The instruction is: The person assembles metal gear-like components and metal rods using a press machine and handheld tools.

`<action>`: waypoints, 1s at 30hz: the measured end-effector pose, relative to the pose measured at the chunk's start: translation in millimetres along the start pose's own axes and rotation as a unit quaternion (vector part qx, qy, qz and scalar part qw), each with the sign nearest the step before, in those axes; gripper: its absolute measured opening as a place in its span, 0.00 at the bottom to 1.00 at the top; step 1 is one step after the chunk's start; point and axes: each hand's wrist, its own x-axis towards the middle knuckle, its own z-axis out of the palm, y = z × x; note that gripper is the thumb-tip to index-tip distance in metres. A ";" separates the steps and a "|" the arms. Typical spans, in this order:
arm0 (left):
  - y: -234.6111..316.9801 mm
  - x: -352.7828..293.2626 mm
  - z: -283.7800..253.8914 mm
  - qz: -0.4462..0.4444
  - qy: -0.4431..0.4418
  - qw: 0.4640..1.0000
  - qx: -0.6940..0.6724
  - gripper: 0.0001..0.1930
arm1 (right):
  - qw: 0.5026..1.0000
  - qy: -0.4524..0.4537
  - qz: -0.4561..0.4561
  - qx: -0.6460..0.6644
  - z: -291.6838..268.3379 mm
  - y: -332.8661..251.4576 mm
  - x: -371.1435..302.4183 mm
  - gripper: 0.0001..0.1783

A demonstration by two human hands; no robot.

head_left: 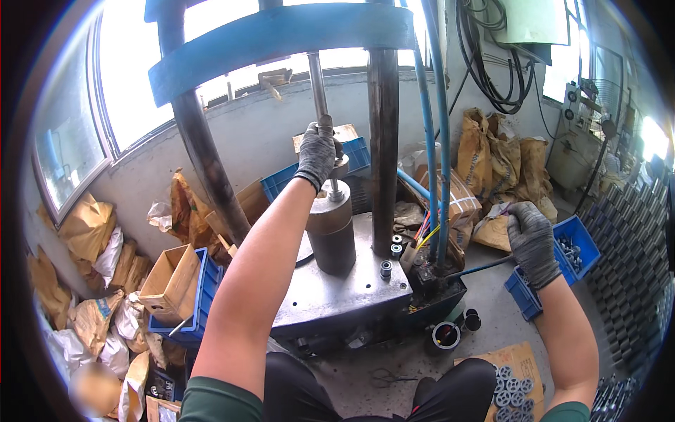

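My left hand (318, 151), in a dark grey glove, is closed around an upright metal part below the thin steel press rod (318, 84). The glove hides most of that part; a round metal collar (340, 167) shows beside it. Beneath stands a thick steel cylinder (332, 235), with a narrow stem rising from its top opening. It rests on the press's metal bed (316, 299). At the right, my right hand (532, 243), gloved too, has its fingers curled beside the outer end of a thin dark lever (481, 267). The glove hides the grip itself.
Blue press crossbeam (281, 42) and dark columns (383, 155) frame the work. Small metal bushings (386, 269) stand on the bed's right edge. Blue bins (576, 246) with metal parts sit at the right. Grey wheel-shaped parts (513, 387) lie on cardboard. Paper sacks (91, 316) crowd the left.
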 end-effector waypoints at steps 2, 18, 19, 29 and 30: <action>-2.5 2.2 -2.6 -0.005 0.005 1.000 -0.001 0.28 | 0.999 -0.019 -0.011 -0.047 -7.7 -6.8 -5.9 0.10; 1.4 -3.3 -3.7 0.011 -0.004 1.000 0.024 0.28 | 0.816 -0.575 0.061 0.009 -66.1 -41.2 -152.3 0.15; 2.4 -4.0 -4.1 0.003 -0.005 1.000 0.017 0.28 | 0.863 -0.495 0.077 0.056 -66.9 -38.7 -153.4 0.15; 3.6 -3.2 -3.9 -0.023 -0.003 0.999 0.024 0.28 | 0.849 -0.528 0.034 0.006 -69.5 -41.5 -150.8 0.15; 4.2 -3.2 -2.9 -0.027 -0.002 0.999 0.023 0.28 | 0.849 -0.527 0.036 0.004 -68.7 -41.3 -150.6 0.15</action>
